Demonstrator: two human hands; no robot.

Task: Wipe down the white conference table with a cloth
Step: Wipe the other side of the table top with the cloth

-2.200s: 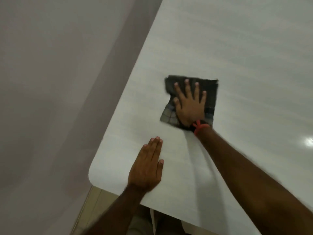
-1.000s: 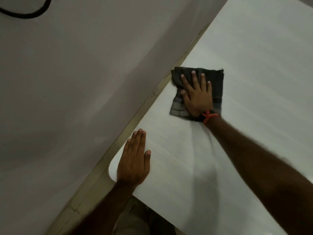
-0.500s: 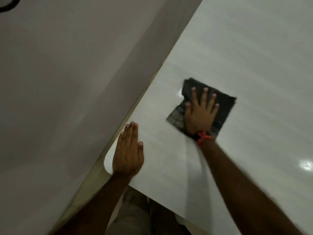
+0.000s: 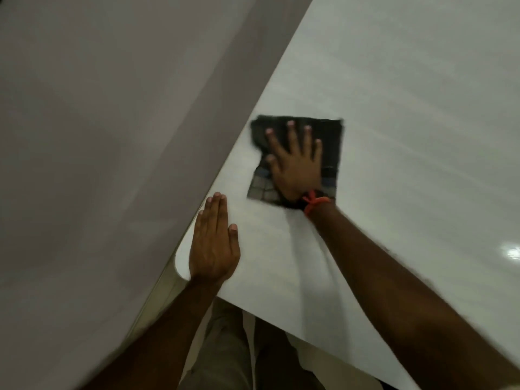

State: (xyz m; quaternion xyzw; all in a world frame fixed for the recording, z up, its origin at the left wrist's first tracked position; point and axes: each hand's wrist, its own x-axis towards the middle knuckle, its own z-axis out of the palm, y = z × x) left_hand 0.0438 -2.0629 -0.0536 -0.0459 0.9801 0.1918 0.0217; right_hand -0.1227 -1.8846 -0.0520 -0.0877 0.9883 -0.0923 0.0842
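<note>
Mid-wipe near table (image 4: 408, 88) corner: right hand (image 4: 295, 164) spread flat on dark cloth (image 4: 330, 153), left hand (image 4: 212, 243) flat w/ fingers together bracing; most of surface prob. left.

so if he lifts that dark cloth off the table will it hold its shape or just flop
Probably flop: the cloth lies flat under the right hand, its left corner bunched. It likely slides easily on the glossy table.
</note>
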